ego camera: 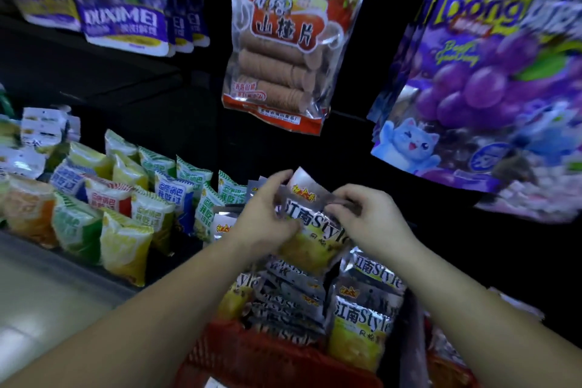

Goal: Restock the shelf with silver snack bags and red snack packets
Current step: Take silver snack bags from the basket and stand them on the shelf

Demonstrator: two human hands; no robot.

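Note:
A silver snack bag [310, 224] with yellow print is held up in the middle of the view, above a red basket [252, 353]. My left hand [267, 208] grips its left edge. My right hand [368, 214] pinches its top right corner. Several more silver snack bags [362, 318] stand packed in the basket below. A few silver bags [222, 224] sit on the dark shelf just behind my left hand. No red snack packets can be made out among the stock.
Rows of small green, yellow, blue and orange snack packs [126, 208] fill the shelf at left. Overhead hang purple bags [122, 0], a clear bag of brown discs [283, 50] and a large purple grape bag [482, 88]. Grey floor [41, 293] lies lower left.

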